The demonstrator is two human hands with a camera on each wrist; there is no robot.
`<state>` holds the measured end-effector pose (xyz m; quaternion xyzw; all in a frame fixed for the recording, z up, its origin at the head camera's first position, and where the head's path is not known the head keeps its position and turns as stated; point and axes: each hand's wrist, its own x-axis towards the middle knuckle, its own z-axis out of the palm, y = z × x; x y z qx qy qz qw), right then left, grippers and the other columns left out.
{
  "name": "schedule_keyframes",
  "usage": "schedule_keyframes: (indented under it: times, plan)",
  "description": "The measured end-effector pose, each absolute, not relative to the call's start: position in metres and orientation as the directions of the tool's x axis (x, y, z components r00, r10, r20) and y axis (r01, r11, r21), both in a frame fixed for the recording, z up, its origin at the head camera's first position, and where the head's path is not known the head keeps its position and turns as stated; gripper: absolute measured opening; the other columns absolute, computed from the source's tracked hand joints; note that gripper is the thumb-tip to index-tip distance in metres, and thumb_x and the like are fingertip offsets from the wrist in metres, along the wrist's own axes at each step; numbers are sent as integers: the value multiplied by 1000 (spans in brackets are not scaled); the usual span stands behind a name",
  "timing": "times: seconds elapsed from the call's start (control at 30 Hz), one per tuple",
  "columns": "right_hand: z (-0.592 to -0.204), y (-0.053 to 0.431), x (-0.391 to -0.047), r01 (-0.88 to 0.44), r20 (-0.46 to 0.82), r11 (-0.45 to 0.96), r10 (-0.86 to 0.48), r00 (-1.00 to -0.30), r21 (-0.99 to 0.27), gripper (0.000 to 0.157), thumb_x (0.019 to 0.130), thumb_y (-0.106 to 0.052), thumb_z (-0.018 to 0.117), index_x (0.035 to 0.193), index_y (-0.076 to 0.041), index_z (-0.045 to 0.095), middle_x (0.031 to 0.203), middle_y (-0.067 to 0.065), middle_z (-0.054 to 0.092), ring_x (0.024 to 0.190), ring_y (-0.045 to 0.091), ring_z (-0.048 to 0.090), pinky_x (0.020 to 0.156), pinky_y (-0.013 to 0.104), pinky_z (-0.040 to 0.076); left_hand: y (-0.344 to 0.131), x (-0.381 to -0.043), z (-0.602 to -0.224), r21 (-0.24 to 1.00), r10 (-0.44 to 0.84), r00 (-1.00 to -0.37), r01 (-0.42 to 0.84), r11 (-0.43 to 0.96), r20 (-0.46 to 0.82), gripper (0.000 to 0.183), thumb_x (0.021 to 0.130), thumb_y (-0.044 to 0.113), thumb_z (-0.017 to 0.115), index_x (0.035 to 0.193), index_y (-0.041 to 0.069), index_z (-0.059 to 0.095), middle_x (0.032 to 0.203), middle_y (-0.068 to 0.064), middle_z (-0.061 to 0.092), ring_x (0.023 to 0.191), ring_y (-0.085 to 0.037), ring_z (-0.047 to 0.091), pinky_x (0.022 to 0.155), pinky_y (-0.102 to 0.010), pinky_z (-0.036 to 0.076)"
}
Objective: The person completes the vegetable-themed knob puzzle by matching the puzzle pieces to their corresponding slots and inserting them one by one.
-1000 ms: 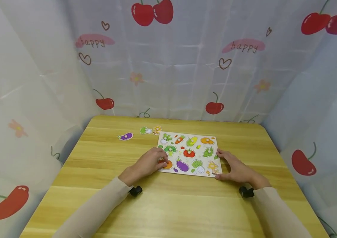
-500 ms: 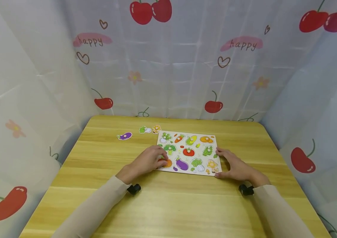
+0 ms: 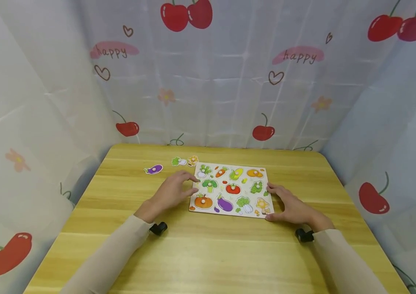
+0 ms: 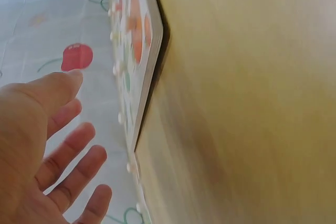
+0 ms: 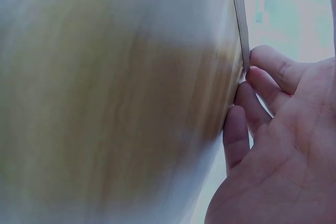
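A white vegetable knob puzzle board (image 3: 218,208) lies on the table, bearing several pictured pieces. Its pumpkin piece (image 3: 208,204) sits in the near left corner, knob up. My left hand (image 3: 171,190) hovers by the board's left edge, fingers apart and holding nothing; the left wrist view shows the same hand (image 4: 58,156) with spread fingers. At the board's right side, my right hand (image 3: 290,207) rests its fingers and thumb along the edge near the corner. In the right wrist view, fingertips (image 5: 257,77) touch the board's edge.
Beyond the board's far left corner lie loose pieces: an eggplant (image 3: 154,169), a bok choy (image 3: 179,161) and a mushroom (image 3: 192,161). A wooden table (image 3: 222,253) carries everything. Cherry-print curtains (image 3: 208,81) stand behind and on both sides.
My left hand has let go of the pumpkin piece's knob and moved up and left, off the board. The pumpkin now shows fully. My right hand stays at the board's edge.
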<state>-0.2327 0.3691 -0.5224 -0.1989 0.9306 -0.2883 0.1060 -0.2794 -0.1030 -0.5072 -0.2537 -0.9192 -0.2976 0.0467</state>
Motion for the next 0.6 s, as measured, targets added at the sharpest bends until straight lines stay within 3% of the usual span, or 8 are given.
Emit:
schedule_keyframes:
  times: [0.6]
  plan:
    - [-524,369,-232,-312,-70,748,-430,-900,-585,112,92,-49,100,174,3,44,190,23,31,175,56,27,138,80,26,-161,-307,-501,522,237,-934,347,779,268,48,101,33,95,140,7,81,145,-16,75,135,-43,72,117,-61,61]
